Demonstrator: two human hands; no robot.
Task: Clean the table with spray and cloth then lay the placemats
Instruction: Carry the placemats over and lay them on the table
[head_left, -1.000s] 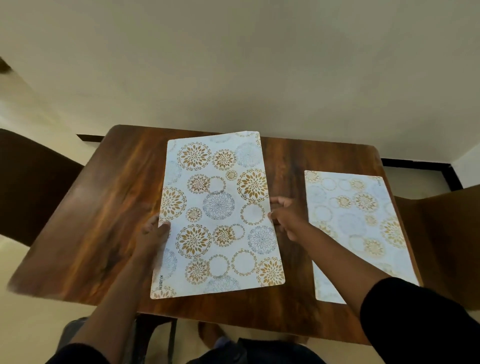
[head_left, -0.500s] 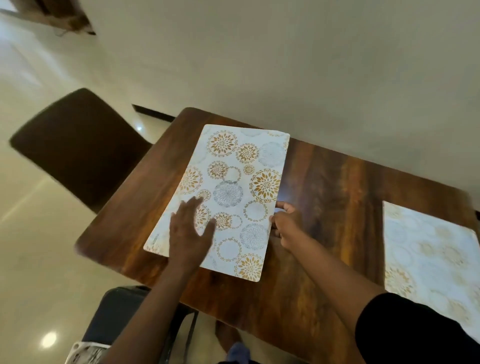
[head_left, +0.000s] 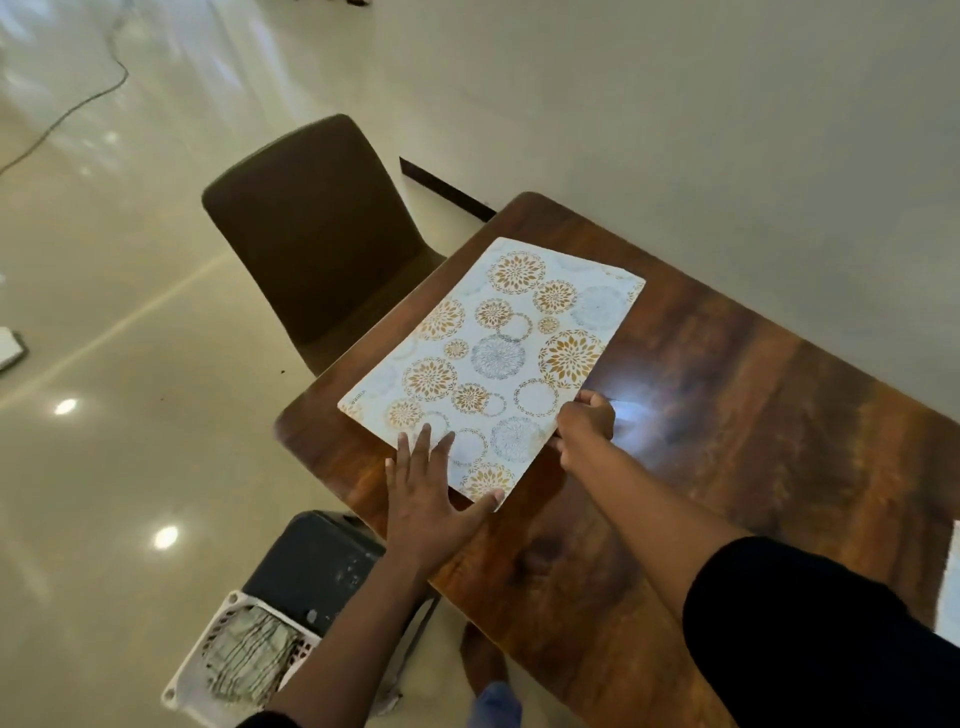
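Placemat lies flat on wooden table, near corner by brown chair. Left hand spread wide, fingers straight, pressing mat's near edge. Right hand curled, pinching mat's right edge. Mat looks thin, light, bendy; glossy tabletop likely lets it slide. Best taken by edges, or palm flat on top to steer it.

The left hand lies flat, palm down, its 4 fingers straight and spread, the thumb stretched out to the right. The right hand is curled, knuckles up, fingers pinching a thin edge. Both forearms reach forward and are bare; a black sleeve covers the right upper arm.
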